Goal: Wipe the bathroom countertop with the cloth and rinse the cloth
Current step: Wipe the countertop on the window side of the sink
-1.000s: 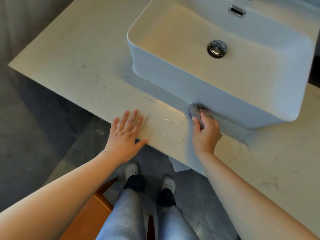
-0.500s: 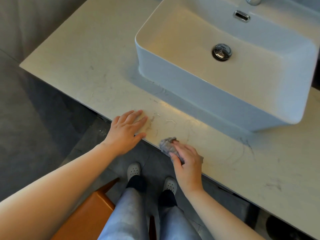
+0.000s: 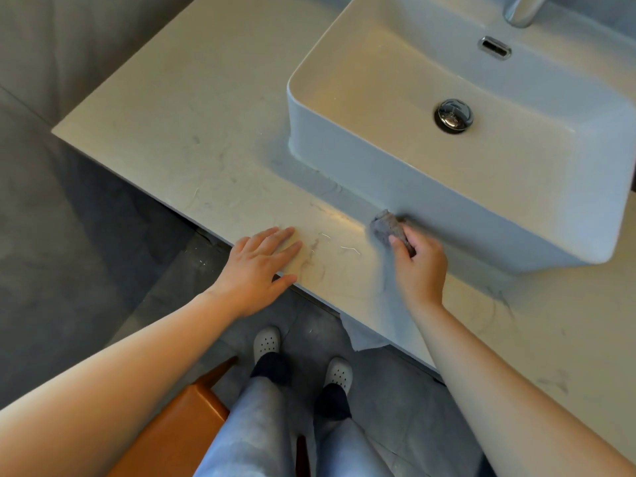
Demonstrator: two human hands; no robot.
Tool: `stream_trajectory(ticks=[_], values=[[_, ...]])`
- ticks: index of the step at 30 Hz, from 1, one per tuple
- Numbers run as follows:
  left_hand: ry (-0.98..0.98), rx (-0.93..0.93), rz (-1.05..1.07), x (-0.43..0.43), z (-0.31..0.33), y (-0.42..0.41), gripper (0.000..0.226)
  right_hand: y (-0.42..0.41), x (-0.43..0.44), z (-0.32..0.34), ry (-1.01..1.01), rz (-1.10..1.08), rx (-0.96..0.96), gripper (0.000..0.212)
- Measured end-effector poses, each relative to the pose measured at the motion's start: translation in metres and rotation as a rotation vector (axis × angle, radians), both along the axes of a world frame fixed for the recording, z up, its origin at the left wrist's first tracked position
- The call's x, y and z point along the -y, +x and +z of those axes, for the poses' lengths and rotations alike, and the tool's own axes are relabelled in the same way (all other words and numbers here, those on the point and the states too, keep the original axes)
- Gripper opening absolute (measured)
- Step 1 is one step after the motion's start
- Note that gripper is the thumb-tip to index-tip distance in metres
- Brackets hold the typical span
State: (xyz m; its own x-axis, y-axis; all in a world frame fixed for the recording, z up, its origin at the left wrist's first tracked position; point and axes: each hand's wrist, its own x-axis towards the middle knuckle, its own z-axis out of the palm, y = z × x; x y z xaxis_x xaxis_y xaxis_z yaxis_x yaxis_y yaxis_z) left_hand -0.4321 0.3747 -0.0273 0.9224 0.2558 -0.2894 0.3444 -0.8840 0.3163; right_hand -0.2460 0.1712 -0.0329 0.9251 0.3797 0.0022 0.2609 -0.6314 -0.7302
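A pale marbled countertop (image 3: 192,146) runs from upper left to lower right. On it stands a white rectangular basin (image 3: 488,201). My right hand (image 3: 418,270) grips a small bunched grey cloth (image 3: 387,228), pressed on the counter right against the basin's front wall. My left hand (image 3: 260,266) lies flat near the counter's front edge, fingers spread, holding nothing. Thin streaks and hairs mark the surface between both hands.
The basin has a chrome drain plug (image 3: 454,116), an overflow slot (image 3: 495,48) and a chrome tap (image 3: 521,8) at the top edge. Below the counter are dark floor tiles, my feet in white clogs (image 3: 266,342) and an orange seat (image 3: 179,438).
My right hand pulled the cloth from the basin's base back to the counter's front edge, then pushed it forward to the basin wall again. The left hand stayed planted.
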Motion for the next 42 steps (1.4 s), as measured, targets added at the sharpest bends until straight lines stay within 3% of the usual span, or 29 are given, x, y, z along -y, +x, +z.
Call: stream_trajectory(ticks=[3, 7, 13, 18, 21, 26, 30, 34, 38, 42], values=[[-0.013, 0.010, 0.000, 0.000, -0.002, -0.002, 0.075, 0.007, -0.018, -0.009, -0.064, -0.028, 0.052, 0.021], [0.006, 0.010, 0.009, 0.004, -0.004, -0.001, 0.074, -0.005, -0.029, -0.011, -0.046, -0.081, 0.088, 0.031], [-0.010, 0.025, -0.019, -0.002, -0.004, -0.002, 0.072, -0.002, -0.046, -0.010, -0.021, 0.078, 0.068, 0.032], [-0.147, 0.208, 0.104, -0.008, -0.002, -0.001, 0.059, -0.009, -0.052, -0.008, 0.007, 0.021, 0.006, 0.028], [-0.063, 0.293, 0.162, -0.012, -0.003, -0.007, 0.055, -0.044, -0.031, -0.006, 0.017, 0.129, -0.035, 0.032], [0.046, 0.204, 0.184, -0.025, -0.007, -0.018, 0.063, -0.097, -0.007, 0.000, -0.014, 0.243, -0.016, 0.037], [0.079, 0.126, 0.206, -0.029, -0.013, -0.022, 0.064, -0.106, -0.006, 0.009, 0.005, 0.322, -0.181, 0.033], [0.090, 0.109, 0.213, -0.024, -0.016, -0.023, 0.065, -0.096, -0.003, 0.029, 0.030, 0.399, -0.352, 0.010], [0.110, 0.077, 0.202, -0.028, -0.015, -0.023, 0.067, -0.060, -0.017, 0.042, 0.193, 0.186, -0.203, 0.027], [0.126, 0.073, 0.189, -0.029, -0.015, -0.024, 0.074, -0.010, -0.043, 0.024, 0.062, 0.139, 0.085, 0.028]])
